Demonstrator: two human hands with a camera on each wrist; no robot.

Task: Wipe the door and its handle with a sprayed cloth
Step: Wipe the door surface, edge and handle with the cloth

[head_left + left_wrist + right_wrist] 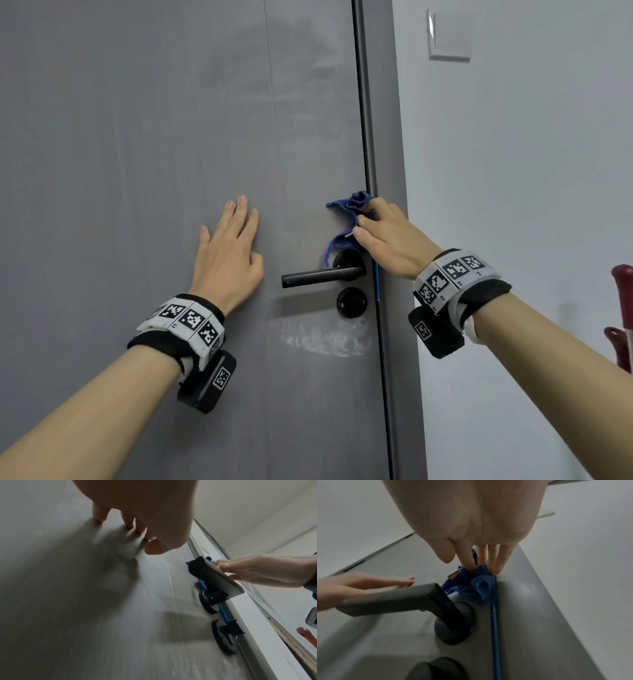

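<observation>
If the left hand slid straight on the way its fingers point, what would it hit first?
Probably nothing: the left hand lies flat on the door, fingers pointing up, and only bare panel shows ahead. The handle sits to its right.

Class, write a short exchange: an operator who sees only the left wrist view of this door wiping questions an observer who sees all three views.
Operator: The handle hides most of the cloth from me. How is it held?
Observer: In the right wrist view the right hand has its fingers dug into the bunched blue cloth, at the handle-side edge of the door.
Operator: Is the cloth on the lever yet?
Observer: No. The head view shows it bunched above the lever handle, whose bar is bare.
Operator: Anything on the wall beyond?
Observer: A white light switch, high on the wall right of the door.
</observation>
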